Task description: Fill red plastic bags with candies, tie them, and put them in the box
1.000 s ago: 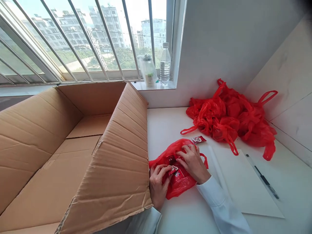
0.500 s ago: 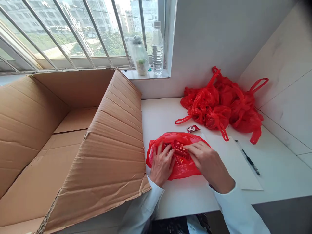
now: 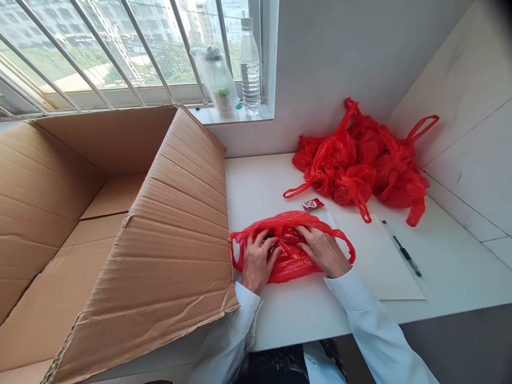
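Observation:
A red plastic bag [image 3: 276, 275] lies on the white table, its mouth spread and its handle loops out to both sides. Inside are small dark-red printed packets [image 3: 290, 233], partly covered by the film and my fingers. My left hand [image 3: 258, 261] reaches into the left part of the bag, fingers apart and bent over the packets. From the right, my right hand [image 3: 322, 249] dips into the opening with thumb and fingers apart, its fingertips at the packets. Another small red-and-white packet [image 3: 312, 205] lies on the table just behind the bag.
A big open cardboard box [image 3: 168, 229] stands close on the left. Several knotted red bags [image 3: 360, 160] are heaped at the back right. White paper [image 3: 384, 266] and a black pen [image 3: 404, 250] lie at right. A water bottle [image 3: 250, 74] and a bagged jar [image 3: 220, 88] stand on the windowsill.
My right hand has let go of the packet it was pinching and now sits lower in the bag, fingers spread. The bag's right handle loop now encircles that wrist. The camera view has shifted slightly.

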A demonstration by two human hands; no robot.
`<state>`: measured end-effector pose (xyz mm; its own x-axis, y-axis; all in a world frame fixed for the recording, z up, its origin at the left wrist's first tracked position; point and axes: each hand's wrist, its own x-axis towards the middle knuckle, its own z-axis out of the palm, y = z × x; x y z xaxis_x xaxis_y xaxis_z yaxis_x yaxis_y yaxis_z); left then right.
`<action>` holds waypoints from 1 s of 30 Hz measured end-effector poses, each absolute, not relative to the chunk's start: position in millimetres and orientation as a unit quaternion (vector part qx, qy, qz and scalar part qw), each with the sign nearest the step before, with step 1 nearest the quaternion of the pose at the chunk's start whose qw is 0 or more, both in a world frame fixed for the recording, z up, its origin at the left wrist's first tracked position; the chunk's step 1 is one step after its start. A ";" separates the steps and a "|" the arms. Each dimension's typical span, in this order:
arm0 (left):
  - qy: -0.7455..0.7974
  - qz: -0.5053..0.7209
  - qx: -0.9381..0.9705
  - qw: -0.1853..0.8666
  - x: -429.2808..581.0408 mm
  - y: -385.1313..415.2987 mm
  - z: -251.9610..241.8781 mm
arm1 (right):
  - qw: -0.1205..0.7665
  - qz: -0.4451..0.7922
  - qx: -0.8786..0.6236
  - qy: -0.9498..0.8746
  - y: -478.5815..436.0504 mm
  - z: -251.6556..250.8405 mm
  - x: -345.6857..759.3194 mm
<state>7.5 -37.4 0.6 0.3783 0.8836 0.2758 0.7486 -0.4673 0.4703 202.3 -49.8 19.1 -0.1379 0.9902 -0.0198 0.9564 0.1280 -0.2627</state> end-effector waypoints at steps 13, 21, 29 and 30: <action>0.451 0.281 0.835 0.144 -2.6 -45.2 -3.6 | 0.056 0.103 -0.616 -0.779 -87.8 23.7 197.8; 0.447 0.261 0.843 0.146 -3.3 -47.9 -3.6 | 0.091 0.124 -0.622 -0.767 -91.7 15.4 198.3; 0.409 0.300 0.851 0.135 -10.9 -48.0 -8.3 | 0.079 0.102 -0.639 -0.758 -86.1 14.7 185.8; 0.406 0.313 0.849 0.129 -11.1 -48.2 -9.3 | 0.081 0.102 -0.640 -0.757 -86.5 14.6 186.3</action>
